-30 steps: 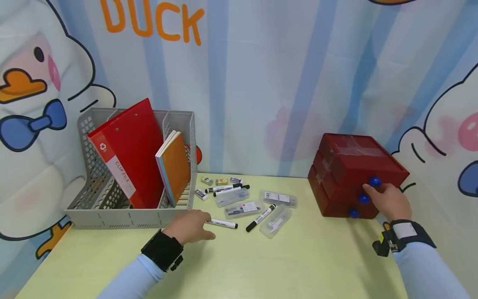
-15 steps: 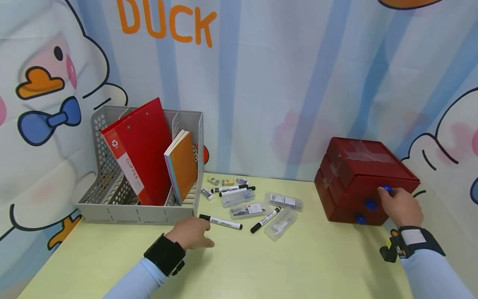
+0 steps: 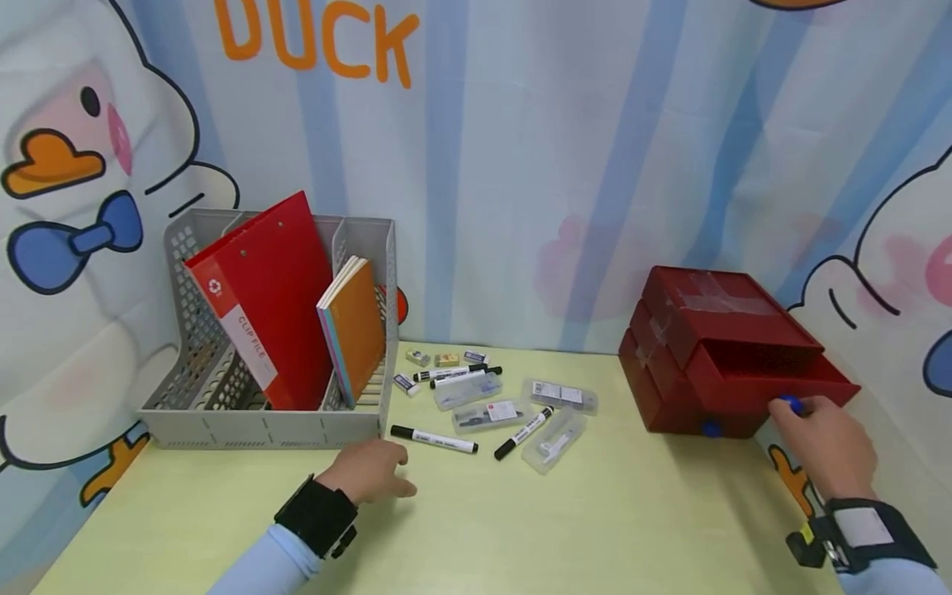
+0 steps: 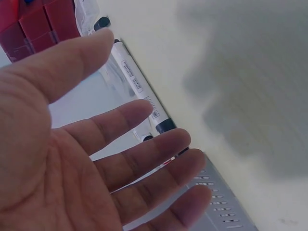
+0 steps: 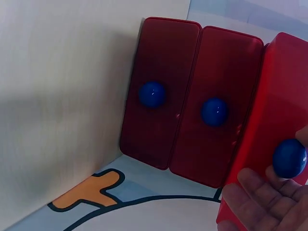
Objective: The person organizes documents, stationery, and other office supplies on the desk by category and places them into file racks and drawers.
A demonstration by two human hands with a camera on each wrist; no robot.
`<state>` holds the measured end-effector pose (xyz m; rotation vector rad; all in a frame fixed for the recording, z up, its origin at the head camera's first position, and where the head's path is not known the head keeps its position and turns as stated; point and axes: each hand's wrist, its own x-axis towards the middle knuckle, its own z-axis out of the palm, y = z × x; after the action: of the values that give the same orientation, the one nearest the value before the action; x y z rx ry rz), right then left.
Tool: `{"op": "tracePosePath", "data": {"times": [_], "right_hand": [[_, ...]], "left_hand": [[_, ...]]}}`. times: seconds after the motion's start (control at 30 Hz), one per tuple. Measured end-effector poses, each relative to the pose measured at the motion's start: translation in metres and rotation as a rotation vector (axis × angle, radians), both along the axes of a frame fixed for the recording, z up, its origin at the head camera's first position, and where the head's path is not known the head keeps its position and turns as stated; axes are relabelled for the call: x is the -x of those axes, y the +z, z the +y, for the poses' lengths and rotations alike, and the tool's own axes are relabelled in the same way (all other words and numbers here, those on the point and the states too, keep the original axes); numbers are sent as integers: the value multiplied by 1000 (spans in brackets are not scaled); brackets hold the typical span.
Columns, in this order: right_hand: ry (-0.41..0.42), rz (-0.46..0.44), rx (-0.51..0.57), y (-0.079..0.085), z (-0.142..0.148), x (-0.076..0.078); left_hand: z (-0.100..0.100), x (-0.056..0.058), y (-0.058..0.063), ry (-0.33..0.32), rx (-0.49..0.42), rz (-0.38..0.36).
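Observation:
My right hand (image 3: pixel 833 442) pinches the blue knob (image 5: pixel 289 158) of the top drawer (image 3: pixel 773 382) in a red three-drawer box (image 3: pixel 714 307). That drawer stands partly pulled out, while the two lower drawers (image 5: pixel 163 96) are closed. In the right wrist view the thumb and fingers lie on either side of the knob. My left hand (image 3: pixel 369 473) hovers over the table with its fingers spread and nothing in them. Just beyond it lies a black-capped white marker (image 3: pixel 434 439); the left wrist view shows the fingertips overlapping a marker (image 4: pixel 139 86).
A grey file rack (image 3: pixel 260 430) at the left holds a red clip file (image 3: pixel 271 306) and several notebooks (image 3: pixel 355 326). Clear plastic cases (image 3: pixel 554 440), more markers (image 3: pixel 524 432) and small erasers (image 3: pixel 446 360) lie mid-table. A duck-print curtain (image 3: pixel 506 165) hangs behind.
The right hand has drawn the top drawer out of the red box, toward the person and to the right. The left hand has stayed almost still.

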<state>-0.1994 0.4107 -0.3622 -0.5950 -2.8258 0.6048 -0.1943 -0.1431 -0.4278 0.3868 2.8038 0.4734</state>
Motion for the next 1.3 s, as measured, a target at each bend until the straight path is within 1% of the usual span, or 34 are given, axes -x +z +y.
{"op": "tracePosePath", "data": {"times": [0.17,0.27,0.5,0.73,0.83,0.93,1.13,1.23,1.3], "right_hand": [[-20,-9,-11,0,2,-11],[-43,-21,-24,0,1,-17],[-96,-43,-53,-1,-1,-26],[-110,-66,-57,-1,1,-33],[-109,-71,-57,-2,1,-36],[-104,-78,-59,-3,0,-38],[-73,-66,-74,-5,0,-42],[-80,-55,-69,-6,0,-45],[-107,-51,-54,-6,-2,-46]], "left_hand": [[0,0,0,9,20,-8],[0,0,0,0,23,1],[2,1,2,-12,9,18],[7,3,1,-11,-18,39],[10,4,1,-17,-31,68],[14,7,-1,-32,-20,113],[20,20,-5,-67,37,232],[21,26,-7,-83,66,263],[21,28,-9,-91,75,273]]}}
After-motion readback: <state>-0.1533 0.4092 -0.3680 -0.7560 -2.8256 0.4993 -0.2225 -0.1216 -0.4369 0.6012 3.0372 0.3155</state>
